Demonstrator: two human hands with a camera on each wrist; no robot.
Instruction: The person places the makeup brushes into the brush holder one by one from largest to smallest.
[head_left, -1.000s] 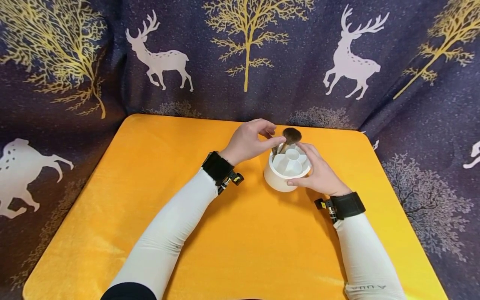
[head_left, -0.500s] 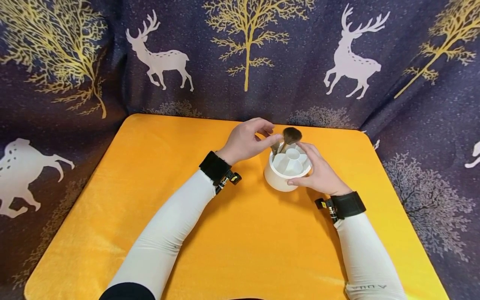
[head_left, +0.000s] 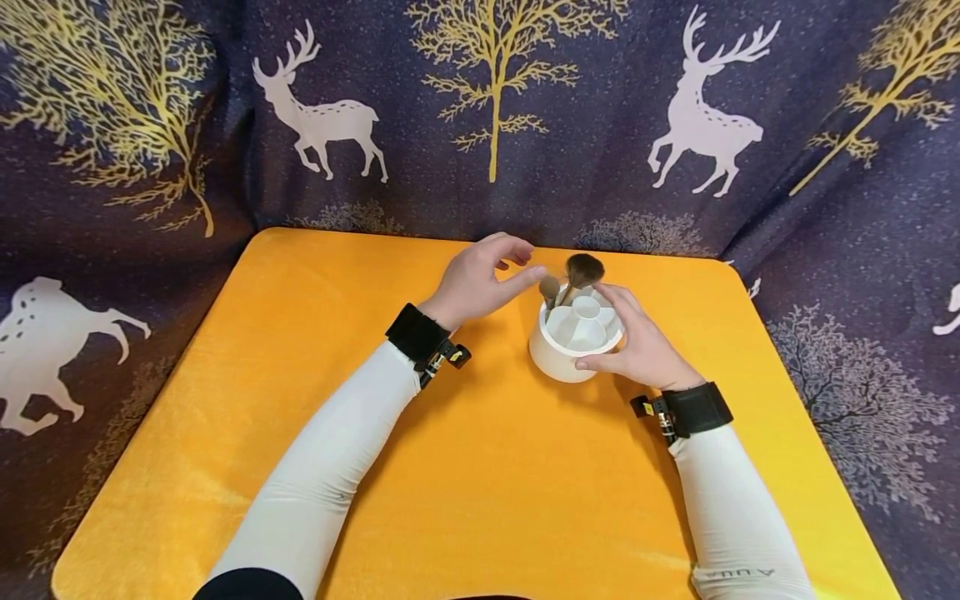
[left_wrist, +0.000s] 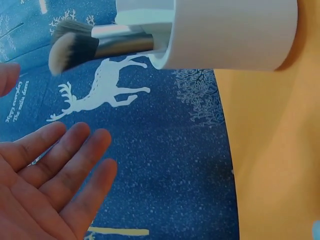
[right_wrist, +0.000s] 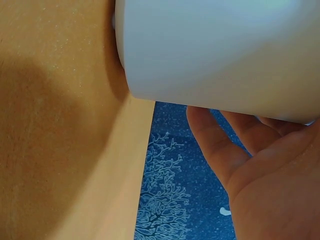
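A round white brush holder (head_left: 558,354) with several compartments stands on the table, right of centre in the head view. Two makeup brushes stand bristles up on its left and far side: a big fluffy dark brush (head_left: 584,270) and a smaller brush (head_left: 549,288). In the left wrist view the smaller one (left_wrist: 75,52) shows pale-tipped bristles and a metal ferrule. My left hand (head_left: 480,279) is apart from the brushes, to their left, fingers spread and holding nothing. My right hand (head_left: 637,346) grips the holder's right side, thumb at the front and fingers at the far rim.
A yellow-orange cloth (head_left: 480,467) covers the table. Right behind its back edge hangs a dark blue curtain (head_left: 442,200) printed with white deer and golden trees. Black straps with small cameras sit on both wrists.
My left hand has drawn away to the left from the smaller brush, which now shows in full in the holder. The right hand and the holder stay in place.
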